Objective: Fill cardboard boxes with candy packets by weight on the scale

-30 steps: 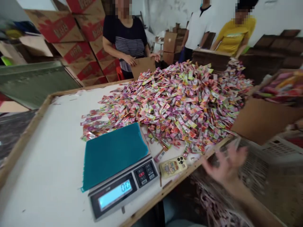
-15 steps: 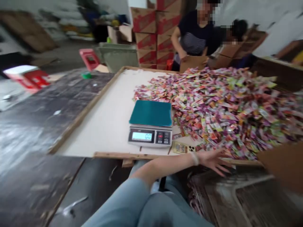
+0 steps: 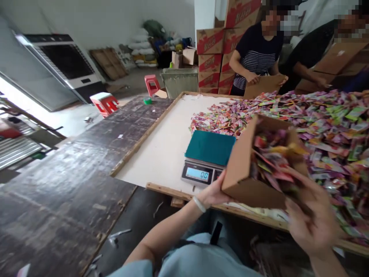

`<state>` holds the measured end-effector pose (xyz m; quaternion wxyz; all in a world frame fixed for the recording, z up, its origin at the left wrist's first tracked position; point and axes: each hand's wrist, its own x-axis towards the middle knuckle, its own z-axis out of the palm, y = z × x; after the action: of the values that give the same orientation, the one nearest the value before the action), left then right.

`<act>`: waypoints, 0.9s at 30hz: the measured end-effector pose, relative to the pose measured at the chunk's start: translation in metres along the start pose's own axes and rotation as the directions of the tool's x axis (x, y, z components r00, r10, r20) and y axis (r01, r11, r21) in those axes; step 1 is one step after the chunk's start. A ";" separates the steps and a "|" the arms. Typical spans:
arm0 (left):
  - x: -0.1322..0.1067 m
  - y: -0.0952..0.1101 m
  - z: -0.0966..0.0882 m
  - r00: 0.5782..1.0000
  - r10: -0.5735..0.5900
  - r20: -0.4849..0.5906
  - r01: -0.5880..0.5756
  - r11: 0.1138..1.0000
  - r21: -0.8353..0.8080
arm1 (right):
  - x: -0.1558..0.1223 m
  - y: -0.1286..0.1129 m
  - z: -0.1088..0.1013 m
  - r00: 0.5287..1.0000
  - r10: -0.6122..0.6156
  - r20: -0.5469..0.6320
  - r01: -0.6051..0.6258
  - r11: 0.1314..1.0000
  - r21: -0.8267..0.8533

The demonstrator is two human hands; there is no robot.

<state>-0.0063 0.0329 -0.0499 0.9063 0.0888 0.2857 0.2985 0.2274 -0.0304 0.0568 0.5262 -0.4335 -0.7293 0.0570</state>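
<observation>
An open cardboard box point(image 3: 238, 161) filled with small colourful packets point(image 3: 271, 161) is tilted above the front edge of the table. My left hand point(image 3: 215, 191) supports its lower left corner. On the right, my right hand point(image 3: 313, 215) is closed round the box's near right side, fingers over the packets at the rim; it is slightly blurred. Just left of the box stands a digital scale point(image 3: 197, 175) with a bare teal platform point(image 3: 210, 148), its display reading 0.0. The box hides part of the scale's keypad.
A large heap of packets point(image 3: 331, 134) covers the right of the wood-rimmed white table point(image 3: 155, 154). A dark table point(image 3: 86, 184) adjoins at left. Two people point(image 3: 256, 54) point(image 3: 314, 57) work behind the heap with cardboard. Stacked cartons point(image 3: 210, 63) and red stools point(image 3: 105, 104) stand beyond.
My left hand, earlier spread and empty by the table edge, now grips the box. The packet-filled box and my right hand have come into view from the right. The view has shifted left.
</observation>
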 end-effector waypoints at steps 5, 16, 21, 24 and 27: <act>-0.059 0.057 -0.021 0.956 0.201 -0.214 -0.154 0.964 0.218 | 0.080 0.031 0.112 0.979 -0.189 0.076 0.163 0.949 0.269; -0.168 0.167 -0.048 0.566 0.822 -0.064 -0.356 0.314 0.880 | 0.120 0.048 0.127 0.909 -0.270 0.317 0.195 0.949 0.248; -0.142 0.210 -0.016 0.275 0.910 0.310 -0.417 -0.178 0.891 | 0.117 0.039 0.123 0.903 -0.294 0.314 0.247 0.952 0.181; -0.122 0.220 -0.005 0.202 0.867 0.456 -0.341 -0.374 0.863 | 0.118 0.036 0.122 0.905 -0.291 0.310 0.253 0.954 0.158; -0.107 0.225 0.003 0.213 0.804 0.555 -0.217 -0.515 0.829 | 0.115 0.034 0.128 0.937 -0.216 0.274 0.176 0.971 0.164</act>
<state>-0.1859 0.1510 0.0768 0.0991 0.7222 0.4717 0.4961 0.1338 0.1178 0.0649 0.4453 -0.3084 -0.8324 0.1168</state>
